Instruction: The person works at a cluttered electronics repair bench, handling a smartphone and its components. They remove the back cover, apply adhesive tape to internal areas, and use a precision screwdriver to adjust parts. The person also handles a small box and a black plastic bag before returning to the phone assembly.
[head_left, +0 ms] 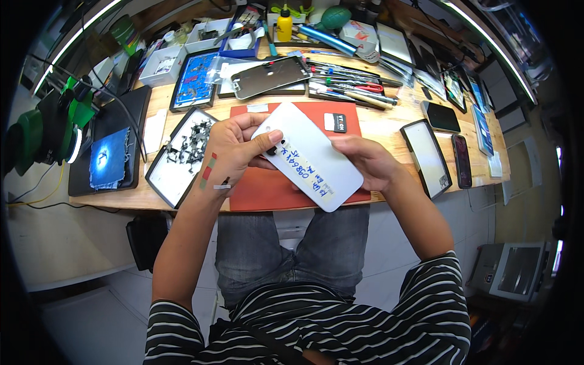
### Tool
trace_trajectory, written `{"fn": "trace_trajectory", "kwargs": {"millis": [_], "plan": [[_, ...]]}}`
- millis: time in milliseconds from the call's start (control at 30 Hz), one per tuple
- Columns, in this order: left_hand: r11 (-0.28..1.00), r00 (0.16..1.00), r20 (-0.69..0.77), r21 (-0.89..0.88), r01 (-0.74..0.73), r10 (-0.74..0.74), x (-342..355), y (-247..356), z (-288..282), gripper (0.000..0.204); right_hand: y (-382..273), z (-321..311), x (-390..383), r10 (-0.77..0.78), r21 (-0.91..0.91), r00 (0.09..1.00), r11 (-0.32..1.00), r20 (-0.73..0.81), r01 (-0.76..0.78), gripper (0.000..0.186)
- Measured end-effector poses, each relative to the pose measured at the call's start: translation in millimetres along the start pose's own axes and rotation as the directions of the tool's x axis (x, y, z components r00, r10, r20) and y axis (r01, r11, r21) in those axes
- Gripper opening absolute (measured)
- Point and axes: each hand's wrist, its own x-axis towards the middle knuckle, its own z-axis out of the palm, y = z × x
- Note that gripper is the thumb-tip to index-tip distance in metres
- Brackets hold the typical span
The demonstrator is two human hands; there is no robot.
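A white smartphone or phone back cover is tilted in front of me, with blue handwriting on its face and a dark camera area near its upper left edge. My left hand grips its left side, thumb lying over the face by the camera area. On the other side my right hand holds its right edge, with most of its fingers hidden behind. Below lies a red mat, bearing a small black-and-white card beyond the phone. Small coloured and white strips stick to my left wrist.
Left of the mat is a white tray with black bits. Behind are a dark phone panel, several screwdrivers and tweezers and a yellow bottle. To the right lie an open box lid and a dark phone.
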Motion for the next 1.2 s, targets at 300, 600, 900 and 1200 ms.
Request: {"fn": "trace_trajectory", "kwargs": {"millis": [300, 600, 900, 1200], "plan": [[0.957, 0.962, -0.057, 0.139, -0.256, 0.266, -18, -25, -31, 0.024, 7, -5, -32, -0.523, -0.914, 0.851, 0.326, 0.04, 0.243, 0.04], [0.458, 0.823, 0.45, 0.684, -0.568, 0.347, -44, -16, -39, 0.033, 12, -17, -50, -0.441, -0.949, 0.844, -0.068, 0.306, 0.309, 0.047], [0.193, 0.852, 0.45, 0.841, -0.505, 0.267, -17, -21, 18, 0.074, -99, -90, -32, -0.661, -0.911, 0.736, -0.201, -0.146, -0.361, 0.027], [-0.086, 0.795, 0.595, 0.804, -0.589, 0.12, -20, -40, 42, 0.09, -96, -108, -27, -0.632, -0.856, 0.768, -0.335, -0.105, -0.393, 0.026]]}}
